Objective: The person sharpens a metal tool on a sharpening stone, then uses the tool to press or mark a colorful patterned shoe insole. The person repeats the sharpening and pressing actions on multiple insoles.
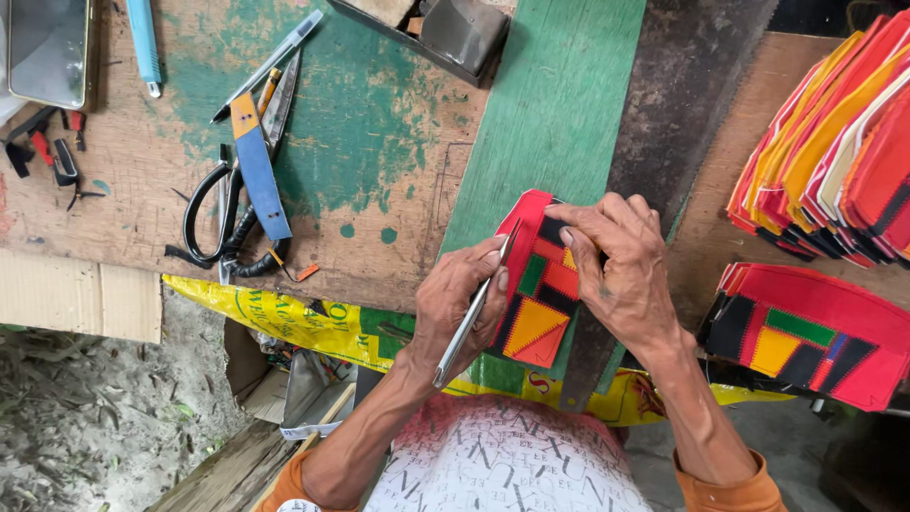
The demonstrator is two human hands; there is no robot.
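My left hand [453,301] is shut on a slim silver pen-like tool [462,334], whose tip touches the left edge of a red patchwork piece [538,303]. The piece has black, green, orange and yellow patches with stitched seams, and it lies on the near end of a green board [555,104]. Pressing down on the piece's right side is my right hand [621,275], fingers spread over its top edge and thumb on its face. Part of the piece is hidden under that hand.
Black-handled scissors [227,204], a blue-handled blade [258,171] and a silver pen lie on the worn wooden bench at left. Stacks of red and yellow pieces [834,142] and finished patchwork pieces [806,332] sit at right. A dark metal block [460,33] stands at the top.
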